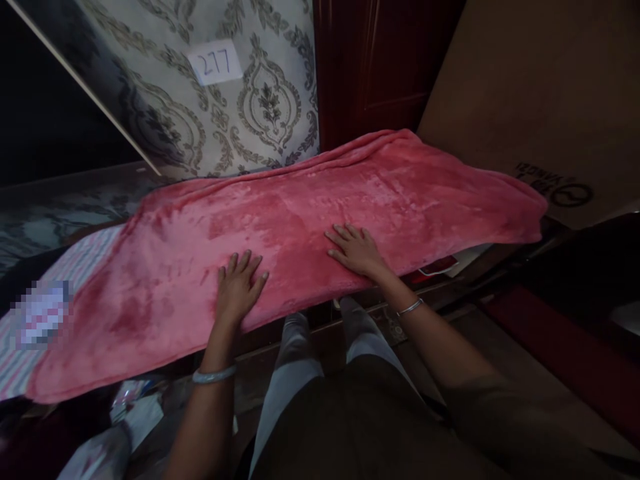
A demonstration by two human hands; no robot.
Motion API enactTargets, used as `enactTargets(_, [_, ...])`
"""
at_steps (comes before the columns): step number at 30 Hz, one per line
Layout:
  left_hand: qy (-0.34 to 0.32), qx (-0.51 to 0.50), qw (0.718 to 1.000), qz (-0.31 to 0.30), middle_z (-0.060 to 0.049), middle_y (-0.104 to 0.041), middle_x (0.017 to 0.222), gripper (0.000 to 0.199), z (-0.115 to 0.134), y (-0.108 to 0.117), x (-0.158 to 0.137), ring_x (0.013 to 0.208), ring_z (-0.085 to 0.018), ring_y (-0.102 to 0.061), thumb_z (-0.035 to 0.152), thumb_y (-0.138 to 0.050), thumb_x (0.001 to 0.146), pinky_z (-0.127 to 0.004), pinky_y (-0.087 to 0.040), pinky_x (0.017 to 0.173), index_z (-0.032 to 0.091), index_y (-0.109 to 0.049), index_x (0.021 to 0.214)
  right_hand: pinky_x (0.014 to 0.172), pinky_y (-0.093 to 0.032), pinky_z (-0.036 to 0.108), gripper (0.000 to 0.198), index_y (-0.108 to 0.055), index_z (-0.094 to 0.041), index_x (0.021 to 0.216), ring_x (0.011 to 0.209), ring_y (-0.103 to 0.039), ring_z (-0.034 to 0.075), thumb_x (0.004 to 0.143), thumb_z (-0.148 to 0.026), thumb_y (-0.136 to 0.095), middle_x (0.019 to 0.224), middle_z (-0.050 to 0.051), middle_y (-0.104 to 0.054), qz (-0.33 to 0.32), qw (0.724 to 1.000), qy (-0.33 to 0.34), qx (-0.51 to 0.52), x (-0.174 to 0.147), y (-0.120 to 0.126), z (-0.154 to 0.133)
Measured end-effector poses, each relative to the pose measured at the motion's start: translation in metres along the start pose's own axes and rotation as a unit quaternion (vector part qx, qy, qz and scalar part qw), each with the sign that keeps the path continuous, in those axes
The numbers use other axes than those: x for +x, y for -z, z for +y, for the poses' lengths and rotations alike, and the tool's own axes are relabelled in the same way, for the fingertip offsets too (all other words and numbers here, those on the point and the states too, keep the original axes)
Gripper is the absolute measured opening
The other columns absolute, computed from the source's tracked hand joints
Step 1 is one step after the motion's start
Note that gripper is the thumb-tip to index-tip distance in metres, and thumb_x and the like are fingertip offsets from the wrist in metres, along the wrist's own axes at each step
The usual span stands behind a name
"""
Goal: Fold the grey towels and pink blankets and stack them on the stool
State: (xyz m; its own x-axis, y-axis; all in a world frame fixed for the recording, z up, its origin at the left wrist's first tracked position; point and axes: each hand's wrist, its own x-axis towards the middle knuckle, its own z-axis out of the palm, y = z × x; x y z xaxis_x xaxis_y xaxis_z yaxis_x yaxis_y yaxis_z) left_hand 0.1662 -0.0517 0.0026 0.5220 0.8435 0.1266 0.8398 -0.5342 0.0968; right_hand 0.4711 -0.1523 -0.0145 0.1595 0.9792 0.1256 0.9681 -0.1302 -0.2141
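A pink plush blanket (300,213) lies spread in a long folded strip across a low surface in front of me. My left hand (237,288) rests flat on it near the front edge, fingers apart. To the right, my right hand (356,251) also presses flat on the pile with its fingers spread. Neither hand grips anything. Layered folds show along the blanket's back edge, and its right end hangs over the surface's corner. Under its left end a striped cloth (95,248) sticks out.
Behind the blanket stand a patterned wall panel (270,100) with a paper label (216,62) reading 277, and a dark red wooden door (370,60). A large cardboard box (525,100) leans at right. Bags and papers (143,417) lie low at left. A red mat (565,353) lies at right.
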Motion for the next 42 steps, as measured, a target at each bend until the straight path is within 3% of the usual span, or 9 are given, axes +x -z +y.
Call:
enactTargets(4, [-0.049,-0.043,0.992,0.104,-0.012,-0.062,0.144,0.047,-0.007,-0.004,-0.003,0.142,-0.034,-0.047,0.044,-0.042,0.099,-0.053,-0.039,0.114,0.019,-0.070,0.127,0.118,-0.027,0.060,0.053,-0.051,-0.029,0.151,0.150,-0.032,0.033,0.103,-0.052,-0.044,0.162,0.007,-0.040,0.059,0.998,0.005,0.034,0.002,-0.007,0.003])
enactTargets(8, [-0.129,-0.074,0.970,0.191,-0.014,-0.076,0.112,0.041,0.000,-0.010,-0.025,0.108,-0.029,-0.068,0.039,-0.043,0.100,-0.044,-0.051,0.096,0.016,-0.076,0.106,0.117,-0.034,0.052,0.043,-0.063,-0.024,0.140,0.139,-0.049,0.028,0.103,-0.037,-0.045,0.146,0.010,-0.059,0.164,0.981,0.040,0.095,-0.017,-0.016,0.007])
enactTargets(13, [-0.277,-0.053,0.927,0.249,-0.019,-0.060,0.140,0.046,0.031,-0.032,-0.074,0.128,-0.030,-0.056,0.037,-0.063,0.092,-0.045,-0.044,0.106,0.017,-0.061,0.133,0.121,-0.026,0.056,0.064,-0.046,-0.022,0.153,0.150,-0.030,0.032,0.095,-0.046,-0.058,0.164,0.013,-0.036,0.213,0.966,0.136,0.053,-0.081,-0.039,-0.002])
enactTargets(17, [-0.265,-0.007,0.923,0.279,-0.019,-0.059,0.137,0.050,0.041,-0.062,-0.084,0.130,-0.030,-0.052,0.024,-0.065,0.090,-0.047,-0.039,0.110,0.021,-0.056,0.139,0.122,-0.017,0.061,0.073,-0.039,-0.027,0.156,0.153,-0.020,0.034,0.087,-0.027,-0.064,0.167,0.011,-0.027,0.214,0.971,0.105,0.000,-0.102,-0.063,-0.004])
enactTargets(23, [-0.219,-0.002,0.910,0.352,-0.015,-0.063,0.128,0.053,0.036,-0.093,-0.069,0.125,-0.027,-0.056,0.014,-0.062,0.086,-0.045,-0.037,0.110,0.026,-0.057,0.138,0.121,-0.023,0.059,0.074,-0.041,-0.031,0.154,0.141,-0.039,0.031,0.084,-0.015,-0.060,0.152,0.011,-0.046,0.284,0.955,0.080,0.009,-0.088,-0.088,0.003])
enactTargets(26, [-0.239,-0.026,0.895,0.376,-0.014,-0.066,0.123,0.053,0.036,-0.088,-0.070,0.123,-0.026,-0.058,0.011,-0.062,0.085,-0.044,-0.042,0.106,0.025,-0.058,0.136,0.119,-0.030,0.056,0.068,-0.046,-0.032,0.151,0.135,-0.045,0.029,0.086,-0.014,-0.057,0.144,0.010,-0.051,0.330,0.939,0.091,0.016,-0.092,-0.091,0.005])
enactTargets(32, [-0.301,-0.087,0.890,0.330,-0.014,-0.070,0.125,0.051,0.036,-0.056,-0.082,0.129,-0.026,-0.059,0.008,-0.056,0.087,-0.046,-0.046,0.107,0.021,-0.058,0.136,0.115,-0.036,0.054,0.059,-0.056,-0.032,0.143,0.125,-0.054,0.025,0.088,-0.011,-0.052,0.133,0.008,-0.061,0.371,0.916,0.144,0.054,-0.108,-0.075,0.007])
enactTargets(37, [-0.294,-0.054,0.889,0.346,-0.011,-0.075,0.107,0.033,0.039,-0.040,-0.087,0.105,-0.023,-0.066,0.004,-0.052,0.090,-0.038,-0.050,0.090,0.017,-0.064,0.117,0.111,-0.041,0.051,0.061,-0.062,-0.029,0.137,0.118,-0.060,0.024,0.083,-0.004,-0.049,0.123,0.007,-0.069,0.379,0.911,0.150,0.066,-0.109,-0.058,0.018])
enactTargets(42, [-0.318,-0.054,0.889,0.324,-0.010,-0.075,0.096,0.034,0.039,-0.031,-0.093,0.094,-0.021,-0.066,0.001,-0.044,0.089,-0.035,-0.050,0.085,0.016,-0.066,0.111,0.102,-0.048,0.046,0.052,-0.069,-0.027,0.122,0.110,-0.065,0.021,0.084,-0.002,-0.044,0.113,0.005,-0.075,0.353,0.916,0.170,0.084,-0.118,-0.051,0.031])
